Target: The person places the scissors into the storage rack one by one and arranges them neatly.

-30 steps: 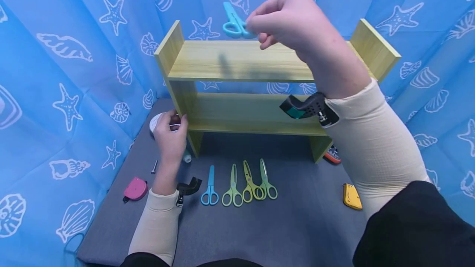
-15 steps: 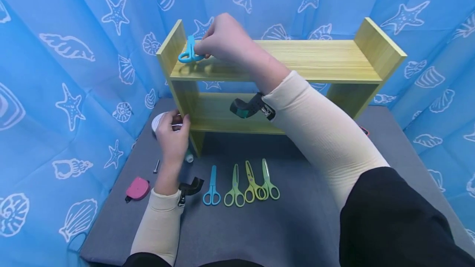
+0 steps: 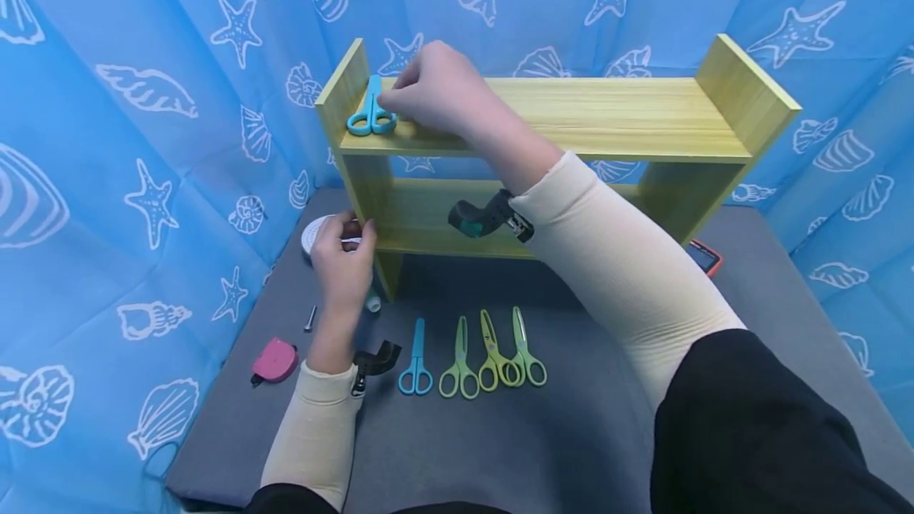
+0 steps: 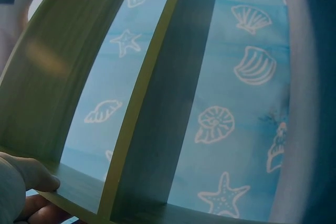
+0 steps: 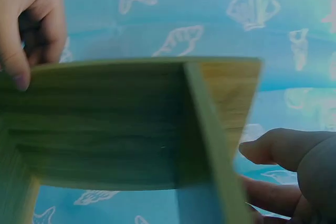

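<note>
Where the right hand (image 3: 435,90) reaches across to the shelf's (image 3: 571,113) top board, we log the blue scissors (image 3: 371,108) lying flat at the board's left end, just inside the left side panel. Their long axis runs front to back: loops toward us, blades toward the backdrop. The scissors lie immediately left of the right hand, whose fingertips touch or pinch the shank near the pivot; we cannot tell whether the grip is clenched on it or only resting. The right hand is by far the nearer one.

The left hand (image 3: 343,260) is down at the shelf's lower left corner, fingers curled round the edge of the side panel, beside a white round object (image 3: 314,232) on the counter (image 3: 607,419).

Contents: top board carries only the blue scissors; the lower board shows nothing we can make out. On the counter in front lie 4 more scissors (image 3: 474,355) in a row, 1 blue and 3 green, blades pointing at the shelf.
</note>
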Action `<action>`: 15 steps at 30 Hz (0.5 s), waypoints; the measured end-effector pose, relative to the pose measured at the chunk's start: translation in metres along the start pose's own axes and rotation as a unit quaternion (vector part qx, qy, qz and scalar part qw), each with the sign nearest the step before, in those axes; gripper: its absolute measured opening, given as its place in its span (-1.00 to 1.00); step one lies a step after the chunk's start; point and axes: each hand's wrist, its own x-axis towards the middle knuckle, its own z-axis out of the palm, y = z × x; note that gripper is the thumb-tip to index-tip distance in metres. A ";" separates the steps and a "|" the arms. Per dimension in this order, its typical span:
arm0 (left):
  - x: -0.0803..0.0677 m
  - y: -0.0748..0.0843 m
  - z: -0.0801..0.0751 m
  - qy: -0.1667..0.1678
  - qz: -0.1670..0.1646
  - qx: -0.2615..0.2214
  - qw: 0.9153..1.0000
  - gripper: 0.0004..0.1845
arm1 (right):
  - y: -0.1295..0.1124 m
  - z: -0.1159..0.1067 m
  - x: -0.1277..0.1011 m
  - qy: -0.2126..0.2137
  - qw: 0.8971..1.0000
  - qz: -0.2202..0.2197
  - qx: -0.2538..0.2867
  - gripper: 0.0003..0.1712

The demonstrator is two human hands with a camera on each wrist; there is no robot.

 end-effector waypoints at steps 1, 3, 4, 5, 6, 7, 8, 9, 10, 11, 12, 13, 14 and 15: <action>0.000 0.002 0.000 0.000 0.001 -0.001 1.000 -0.87 | 0.001 -0.003 -0.005 0.001 1.000 -0.004 0.008 -0.69; 0.000 -0.004 0.001 0.002 0.003 -0.001 1.000 -0.87 | 0.003 -0.009 -0.017 0.004 1.000 -0.007 0.031 -0.66; -0.001 -0.008 0.001 0.003 0.003 -0.001 1.000 -0.87 | 0.004 -0.011 -0.024 0.007 0.999 -0.010 0.042 -0.63; -0.001 -0.014 0.002 0.003 0.001 -0.001 1.000 -0.87 | 0.006 -0.014 -0.031 0.014 0.999 -0.012 0.049 -0.62; -0.002 -0.019 0.003 0.002 0.000 0.001 1.000 -0.86 | 0.008 -0.016 -0.037 0.022 0.998 -0.017 0.056 -0.62; -0.002 -0.024 0.004 0.001 -0.003 0.003 1.000 -0.86 | 0.011 -0.019 -0.045 0.030 0.998 -0.019 0.061 -0.60; -0.003 -0.030 0.004 0.000 -0.006 0.004 1.000 -0.85 | 0.014 -0.021 -0.052 0.038 0.997 -0.021 0.067 -0.59; -0.003 -0.033 0.005 -0.001 -0.010 0.004 1.000 -0.85 | 0.017 -0.023 -0.059 0.047 0.996 -0.024 0.076 -0.59; -0.003 -0.034 0.005 -0.002 -0.012 0.006 1.000 -0.85 | 0.020 -0.025 -0.066 0.056 0.994 -0.025 0.086 -0.60; -0.004 -0.035 0.005 -0.002 -0.014 0.008 1.000 -0.85 | 0.023 -0.027 -0.073 0.066 0.993 -0.027 0.094 -0.61; -0.004 -0.035 0.005 -0.001 -0.013 0.008 1.000 -0.85 | 0.026 -0.028 -0.080 0.074 0.991 -0.028 0.105 -0.62; -0.003 -0.034 0.005 0.001 -0.011 0.007 1.000 -0.85 | 0.029 -0.030 -0.087 0.080 0.989 -0.026 0.119 -0.63; -0.003 -0.033 0.005 0.002 -0.009 0.005 1.000 -0.85 | 0.031 -0.031 -0.094 0.087 0.987 -0.025 0.133 -0.64; -0.002 -0.031 0.006 0.005 -0.007 0.004 1.000 -0.86 | 0.034 -0.031 -0.101 0.093 0.985 -0.024 0.147 -0.65</action>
